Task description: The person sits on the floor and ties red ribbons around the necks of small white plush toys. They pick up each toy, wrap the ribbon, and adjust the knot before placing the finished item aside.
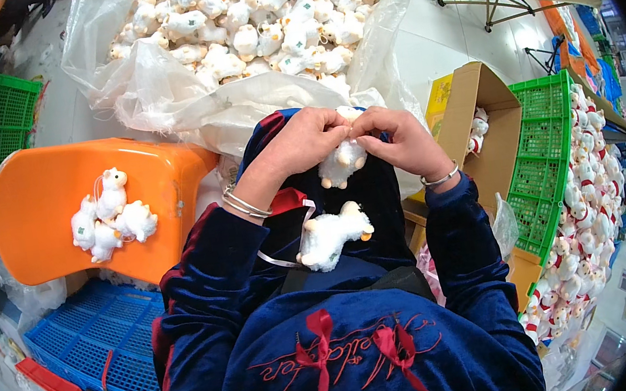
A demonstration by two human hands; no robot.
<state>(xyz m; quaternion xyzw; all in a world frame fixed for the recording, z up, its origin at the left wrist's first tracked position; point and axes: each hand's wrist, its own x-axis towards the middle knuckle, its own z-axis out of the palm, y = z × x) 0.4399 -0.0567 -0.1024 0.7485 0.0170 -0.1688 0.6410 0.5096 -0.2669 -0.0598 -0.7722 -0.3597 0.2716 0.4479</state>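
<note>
A small white plush lamb [342,166] with pale feet is held up above my lap. The fingertips of my left hand [304,141] are pinched together at its neck end. From the other side, my right hand [398,138] pinches at the same spot with thumb and forefinger. Anything thin between the fingertips is too small to make out. Lower on my lap lies a second plush lamb [332,237], on its side. Beside it are a red piece of cloth or ribbon [287,201] and a narrow white ribbon [278,262].
Several plush lambs sit on an orange stool [27,211] at left, above a blue crate [100,329]. A clear plastic bag [147,95] full of lambs lies ahead. At right stand a cardboard box [496,146] and a green crate [540,171] beside many red-and-white plush toys [584,213].
</note>
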